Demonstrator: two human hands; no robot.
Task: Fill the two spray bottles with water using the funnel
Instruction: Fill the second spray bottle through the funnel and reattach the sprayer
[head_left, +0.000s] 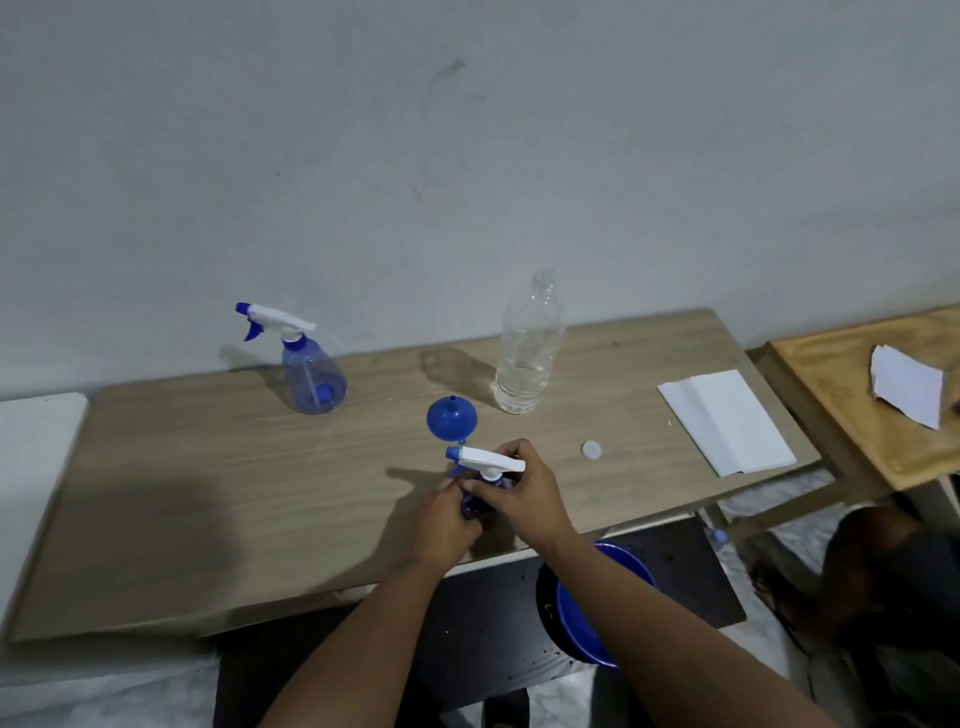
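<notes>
Both hands are on the near sprayer (485, 467), at the front middle of the table (208, 493). The left hand (441, 525) wraps round its blue body from below, fingers curled to it. The right hand (519, 493) comes over the top, fingers curled about the collar just under the white trigger head. It looks to me like the head is being turned on its thread, off or on; I cannot say which, nor whether there is water inside, since the hands cover the body.

To do this well, I would keep the left hand low and firm so the body does not spin with the collar, and turn only the collar, not the trigger head. The dip tube is long, so if the head comes off it should be lifted straight up before it is set aside.

The funnel (452, 418) stands mouth-down at twelve o'clock from the hands, just beyond them. The water bottle (527, 353) stands uncapped at one o'clock, holding only a little water, and its cap (591, 450) lies at three o'clock. The far sprayer (306, 364), head fitted, stands at ten o'clock by the wall. It would be wise to keep elbows clear of the tall bottle, which would tip easily.
</notes>
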